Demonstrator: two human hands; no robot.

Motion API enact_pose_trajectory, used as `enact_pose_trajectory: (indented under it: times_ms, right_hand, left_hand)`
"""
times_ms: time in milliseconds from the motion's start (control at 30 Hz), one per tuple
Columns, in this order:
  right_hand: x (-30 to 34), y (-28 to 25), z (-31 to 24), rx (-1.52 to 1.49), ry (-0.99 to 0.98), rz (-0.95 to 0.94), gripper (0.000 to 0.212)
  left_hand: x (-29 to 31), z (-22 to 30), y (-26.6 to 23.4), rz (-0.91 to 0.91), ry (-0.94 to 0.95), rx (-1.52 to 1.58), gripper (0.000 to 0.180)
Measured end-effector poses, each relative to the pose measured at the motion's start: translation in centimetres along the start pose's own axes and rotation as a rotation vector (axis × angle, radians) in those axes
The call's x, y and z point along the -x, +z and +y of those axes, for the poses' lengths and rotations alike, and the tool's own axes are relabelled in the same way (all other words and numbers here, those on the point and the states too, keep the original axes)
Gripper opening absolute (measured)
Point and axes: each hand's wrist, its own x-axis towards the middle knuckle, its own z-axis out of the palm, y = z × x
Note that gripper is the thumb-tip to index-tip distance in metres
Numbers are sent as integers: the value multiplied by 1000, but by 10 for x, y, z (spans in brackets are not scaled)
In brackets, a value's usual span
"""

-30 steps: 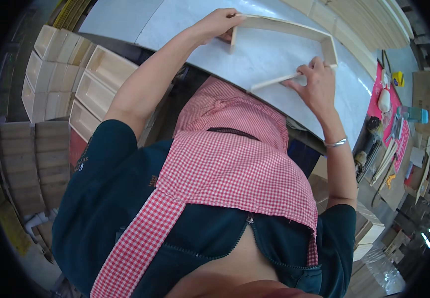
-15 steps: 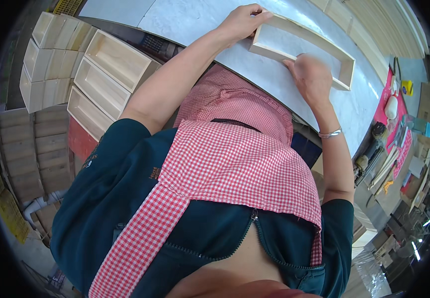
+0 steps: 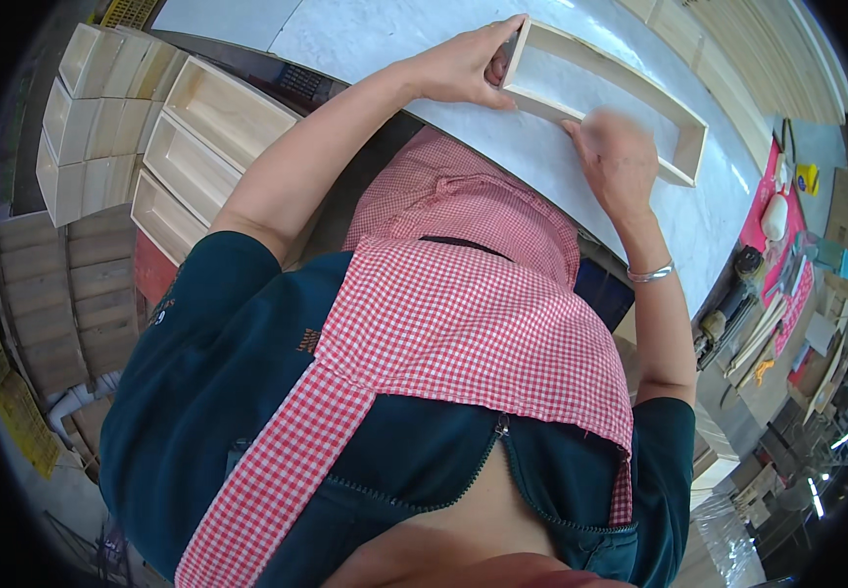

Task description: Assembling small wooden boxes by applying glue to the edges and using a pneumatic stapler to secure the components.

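Stacked wooden boxes (image 3: 96, 129) and long pale boards (image 3: 778, 54) show a woodworking workshop.

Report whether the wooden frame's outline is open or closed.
Apparently closed: the wooden frame shows four sides, though the right hand covers part of the near one.

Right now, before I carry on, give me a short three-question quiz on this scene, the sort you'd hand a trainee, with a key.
1. Which hand grips the left end of the wooden frame?
2. True or false: there is a bracelet on the right wrist.
3. The apron is: a) plain, b) checked, c) spotted.

Key:
1. The left hand.
2. True.
3. b.
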Motion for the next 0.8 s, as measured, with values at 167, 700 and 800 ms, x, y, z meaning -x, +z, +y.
enact_pose_trajectory:
  times_ms: [167, 700, 800]
  right_hand:
    - [-20, 0, -43, -241, -112, 187, 28]
    - [-20, 19, -59, -383, -182, 138, 44]
    - [-12, 8, -54, -434, -102, 209, 48]
  left_hand:
    - [-2, -3, 0, 19, 45, 45, 114]
    - [-1, -14, 5, 26, 112, 47, 107]
    - [-4, -6, 4, -19, 63, 139, 106]
